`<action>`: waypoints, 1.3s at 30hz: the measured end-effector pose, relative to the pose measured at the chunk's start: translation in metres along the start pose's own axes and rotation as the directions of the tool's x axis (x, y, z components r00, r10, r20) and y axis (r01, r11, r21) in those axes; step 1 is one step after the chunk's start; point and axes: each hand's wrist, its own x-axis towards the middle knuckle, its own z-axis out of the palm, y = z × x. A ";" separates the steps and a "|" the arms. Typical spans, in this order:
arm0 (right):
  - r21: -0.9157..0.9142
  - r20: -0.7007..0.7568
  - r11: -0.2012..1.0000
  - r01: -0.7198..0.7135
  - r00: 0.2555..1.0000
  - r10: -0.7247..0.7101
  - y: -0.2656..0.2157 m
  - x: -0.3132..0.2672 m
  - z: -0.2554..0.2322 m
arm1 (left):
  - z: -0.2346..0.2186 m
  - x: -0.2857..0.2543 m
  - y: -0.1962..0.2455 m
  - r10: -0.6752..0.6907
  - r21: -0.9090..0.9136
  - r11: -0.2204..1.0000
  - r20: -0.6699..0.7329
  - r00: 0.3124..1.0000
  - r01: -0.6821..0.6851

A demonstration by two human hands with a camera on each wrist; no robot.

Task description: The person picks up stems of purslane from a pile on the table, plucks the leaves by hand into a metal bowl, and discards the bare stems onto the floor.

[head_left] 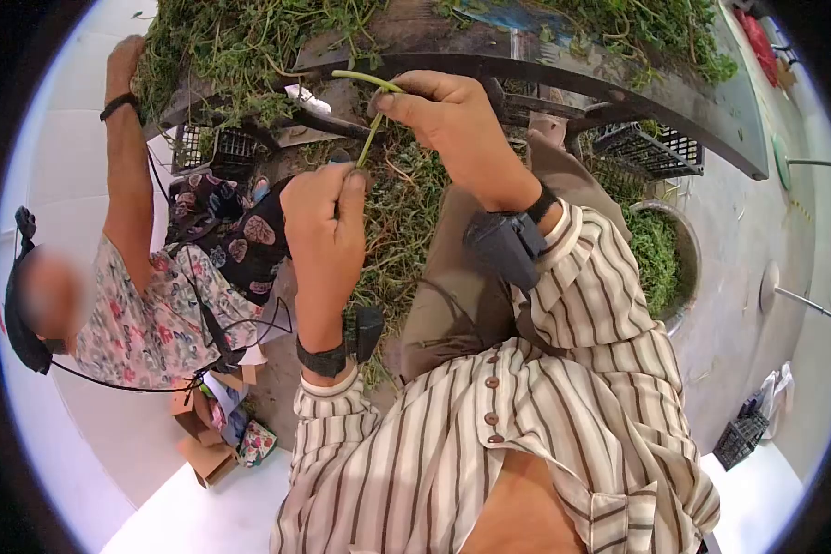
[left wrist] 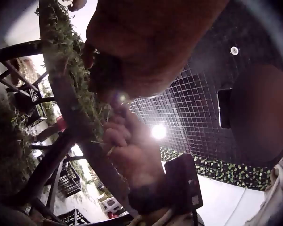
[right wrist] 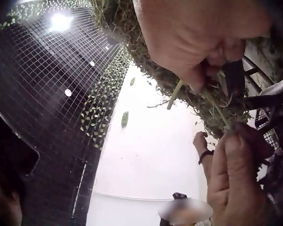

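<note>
In the head view my left hand (head_left: 323,226) pinches the lower end of a thin green stem (head_left: 370,140) between thumb and finger. Above and to its right, my right hand (head_left: 462,129) grips the stem's upper end, and a thicker pale-green stem piece (head_left: 365,79) juts out leftward from those fingertips. The right wrist view has the stem (right wrist: 217,107) stretched between both hands, with the cut-looking stem piece (right wrist: 175,94) beside the right thumb. Dark and close to the camera, the left hand (left wrist: 141,47) fills the top of the left wrist view.
Heaps of leafy greens (head_left: 240,55) cover a dark table (head_left: 739,120) ahead. Stems litter the floor (head_left: 406,212) between my legs. A round tub (head_left: 688,249) of greens and a black crate (head_left: 656,152) stand right. At left sits another person (head_left: 171,286), one arm raised to the table.
</note>
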 end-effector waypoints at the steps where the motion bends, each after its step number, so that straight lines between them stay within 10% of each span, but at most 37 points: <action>1: 0.005 -0.005 1.000 -0.016 1.000 0.016 0.005 -0.001 -0.004 | -0.001 -0.006 0.000 -0.023 0.004 1.000 0.022 0.999 0.023; 2: -0.439 0.001 0.776 0.453 0.864 -0.503 0.015 0.014 -0.024 | -0.003 -0.014 -0.003 -0.022 0.004 1.000 0.016 1.000 0.022; 3: -0.731 0.232 0.194 0.655 0.506 -0.831 0.021 0.027 -0.051 | -0.004 -0.025 -0.009 -0.074 0.022 0.997 -0.001 0.997 0.074; 5: -0.861 0.059 0.342 0.376 0.742 -0.667 -0.018 0.013 -0.082 | -0.007 -0.049 -0.021 -0.126 0.041 0.991 -0.021 0.992 0.127; 6: -0.860 0.060 0.341 0.380 0.737 -0.673 -0.019 0.009 -0.085 | -0.009 -0.061 -0.028 -0.254 0.057 0.966 0.013 0.967 0.253; 8: -0.141 -0.145 0.948 0.285 0.941 -0.305 -0.024 0.010 -0.086 | -0.008 -0.080 -0.046 -0.354 0.065 0.934 0.030 0.935 0.352; 14: 0.549 -0.169 0.834 0.046 0.984 0.057 -0.012 0.002 -0.039 | 0.012 -0.082 -0.057 -0.298 0.050 0.953 -0.007 0.955 0.298; 17: 0.638 -0.059 0.770 0.036 0.998 0.002 -0.003 0.007 -0.054 | 0.021 -0.076 -0.065 -0.198 0.067 0.978 -0.030 0.980 0.199; 29: 0.669 -0.128 0.743 0.016 0.987 0.095 -0.002 0.004 -0.066 | 0.044 -0.063 -0.069 -0.450 -0.096 0.887 0.040 0.892 0.451; 39: 0.688 -0.110 0.726 0.008 0.990 0.094 0.002 0.003 -0.067 | 0.045 -0.040 -0.041 -0.341 -0.029 0.939 0.016 0.940 0.342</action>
